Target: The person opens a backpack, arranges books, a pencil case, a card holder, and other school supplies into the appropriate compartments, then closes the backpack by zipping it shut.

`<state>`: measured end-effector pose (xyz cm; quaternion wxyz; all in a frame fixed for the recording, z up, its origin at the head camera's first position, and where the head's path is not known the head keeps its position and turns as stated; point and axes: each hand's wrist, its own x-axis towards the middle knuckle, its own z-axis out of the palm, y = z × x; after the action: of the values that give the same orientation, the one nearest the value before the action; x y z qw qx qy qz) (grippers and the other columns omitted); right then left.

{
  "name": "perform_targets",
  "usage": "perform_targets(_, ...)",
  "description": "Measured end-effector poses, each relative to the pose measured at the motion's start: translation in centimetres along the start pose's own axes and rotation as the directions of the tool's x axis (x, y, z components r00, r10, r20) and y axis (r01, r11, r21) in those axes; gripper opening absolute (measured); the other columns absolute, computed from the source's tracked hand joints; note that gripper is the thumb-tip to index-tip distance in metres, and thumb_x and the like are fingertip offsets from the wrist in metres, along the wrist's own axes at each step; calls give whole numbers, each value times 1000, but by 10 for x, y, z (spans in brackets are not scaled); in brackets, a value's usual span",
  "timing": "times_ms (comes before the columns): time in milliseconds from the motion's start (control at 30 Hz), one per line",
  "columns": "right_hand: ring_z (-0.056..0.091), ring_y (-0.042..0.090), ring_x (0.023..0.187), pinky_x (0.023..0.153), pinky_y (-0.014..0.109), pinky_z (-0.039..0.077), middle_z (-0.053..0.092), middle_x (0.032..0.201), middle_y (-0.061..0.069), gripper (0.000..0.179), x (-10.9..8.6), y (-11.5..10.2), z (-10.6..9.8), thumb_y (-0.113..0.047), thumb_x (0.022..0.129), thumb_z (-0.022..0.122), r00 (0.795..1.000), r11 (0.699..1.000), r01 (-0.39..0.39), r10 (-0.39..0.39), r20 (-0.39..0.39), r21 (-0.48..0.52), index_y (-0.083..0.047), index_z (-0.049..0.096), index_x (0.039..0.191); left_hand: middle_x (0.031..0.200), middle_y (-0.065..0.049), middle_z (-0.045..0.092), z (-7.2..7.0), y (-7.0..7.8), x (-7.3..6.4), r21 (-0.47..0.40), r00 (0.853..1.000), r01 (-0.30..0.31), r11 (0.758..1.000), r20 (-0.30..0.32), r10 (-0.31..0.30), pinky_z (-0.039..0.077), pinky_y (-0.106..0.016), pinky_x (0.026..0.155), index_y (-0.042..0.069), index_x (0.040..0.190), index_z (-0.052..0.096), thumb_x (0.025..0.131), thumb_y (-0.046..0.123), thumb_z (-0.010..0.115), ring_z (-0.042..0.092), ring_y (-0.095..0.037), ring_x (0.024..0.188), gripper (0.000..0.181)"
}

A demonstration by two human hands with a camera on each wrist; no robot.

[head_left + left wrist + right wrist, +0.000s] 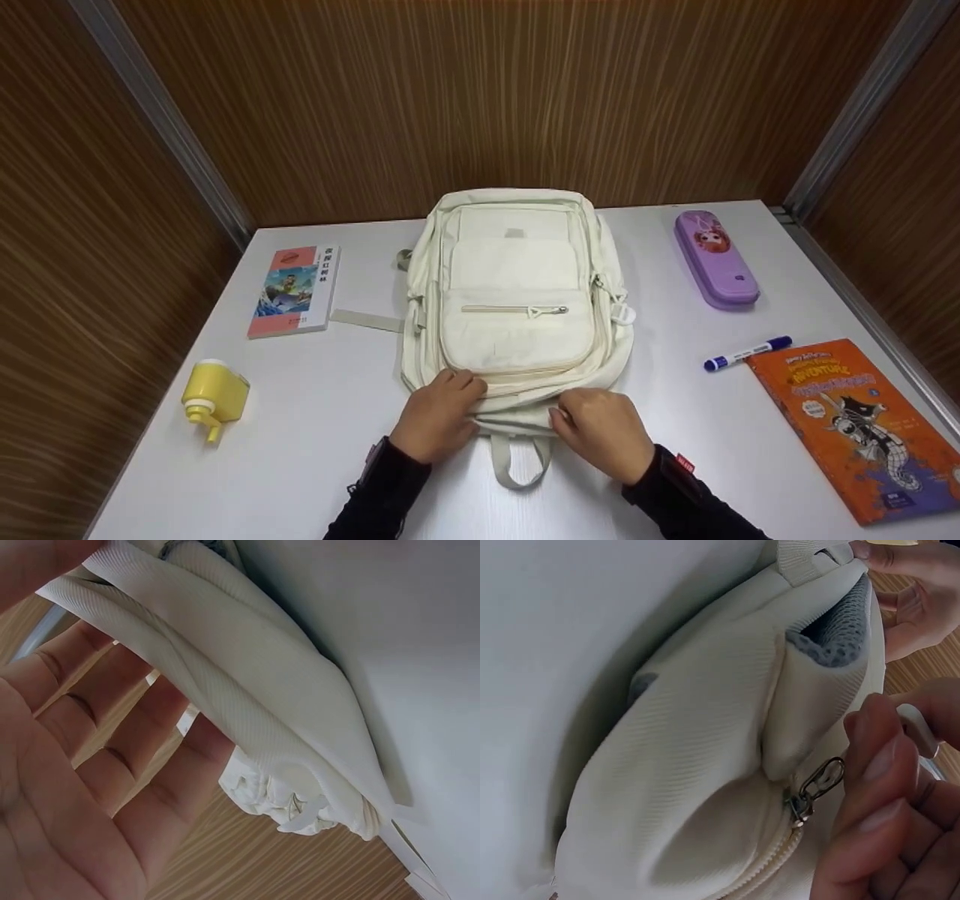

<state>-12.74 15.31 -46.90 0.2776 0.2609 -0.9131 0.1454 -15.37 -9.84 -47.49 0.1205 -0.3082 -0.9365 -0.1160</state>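
A cream backpack (517, 262) lies front up on the white table, its grey-green carry loop (517, 480) at the near edge. My left hand (439, 416) grips the near left edge of the bag; in the left wrist view its fingers (127, 720) are under a fabric fold and the thumb is above. At the near right edge is my right hand (604, 427), fingers curled. In the right wrist view that hand (892, 817) pinches a pale pull tab (919, 731) beside a metal zipper slider (801, 806). A grey mesh-lined opening (836, 637) shows near the slider.
Left of the bag lie a small pink-and-white book (292, 292) and a yellow pencil sharpener with a crank (217, 390). To the right are a purple pencil case (716, 262), a blue-capped marker (746, 354) and an orange book (855, 427). Wood-grain panels (480, 97) surround the table.
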Motion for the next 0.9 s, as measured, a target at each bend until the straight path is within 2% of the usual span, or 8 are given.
perform_targets(200,43,8,48,45,25,34,42,54,-10,32,0,-3,6,-14,73,76,999,1000,19,-18,-40,20,-18,47,60,105,2,63,2,9,2,21,999,-4,1000,33,3,54,-32,73,17,105,60,69,14,77,58,-18,98,40)
perform_targets(367,48,7,51,47,23,39,49,56,-9,27,0,-8,12,-14,75,76,999,997,48,-47,-21,62,-18,52,63,104,2,62,7,20,6,74,998,-47,996,34,44,53,-30,71,17,106,59,71,20,76,58,-17,95,39)
perform_targets(467,48,6,52,49,23,40,50,56,-9,26,0,-9,13,-12,74,76,999,996,45,-43,-17,76,-18,53,63,103,3,62,9,26,7,100,998,-53,994,36,49,51,-29,69,17,106,59,72,22,75,57,-16,92,38)
perform_targets(767,48,8,50,47,25,40,50,57,-8,26,-1,-8,14,-13,74,76,998,997,53,-51,-26,65,-17,52,64,98,4,60,12,34,9,157,998,-63,986,-16,66,50,-29,64,16,100,56,69,26,78,58,-15,89,39)
perform_targets(900,46,6,50,48,24,39,50,56,-10,25,0,-2,10,-13,75,76,999,996,34,-34,7,79,-17,53,65,100,2,60,13,31,8,134,995,-87,987,-32,92,51,-29,71,15,105,58,71,30,78,58,-16,91,42)
